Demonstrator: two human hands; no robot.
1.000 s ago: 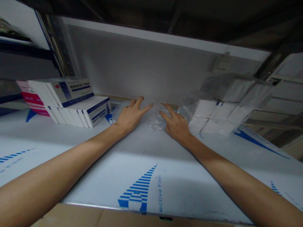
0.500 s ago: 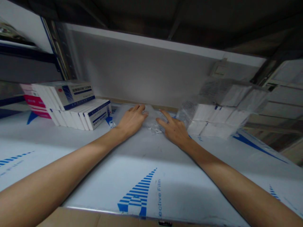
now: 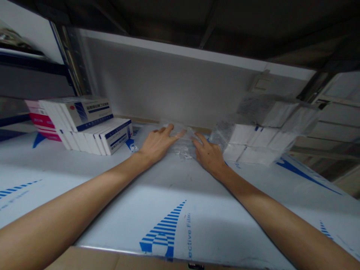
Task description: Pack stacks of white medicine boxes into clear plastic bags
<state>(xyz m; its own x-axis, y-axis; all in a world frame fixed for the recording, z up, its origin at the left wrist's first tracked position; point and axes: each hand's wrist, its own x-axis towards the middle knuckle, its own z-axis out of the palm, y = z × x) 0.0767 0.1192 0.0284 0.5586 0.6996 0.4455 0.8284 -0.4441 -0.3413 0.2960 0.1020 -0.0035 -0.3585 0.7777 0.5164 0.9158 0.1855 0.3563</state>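
A crumpled clear plastic bag lies at the back of the shelf, between my two hands. My left hand rests on its left part, fingers spread forward; the thumb stretches right and shows hazily through a layer of the film. At the bag's right side, my right hand has thumb and forefinger close together on a raised fold of film. To the left stand white and blue medicine boxes, stacked in two layers. White boxes in clear wrap are piled to the right of my right hand.
Pink boxes sit at the far left behind the white ones. The shelf wears a blue-printed protective film. A pale wall with a switch closes the back, a dark shelf hangs overhead, and metal posts flank the sides.
The film between my hands has risen and now covers my left thumb, which reaches further right. My right thumb and forefinger have drawn back slightly and come together on the film.
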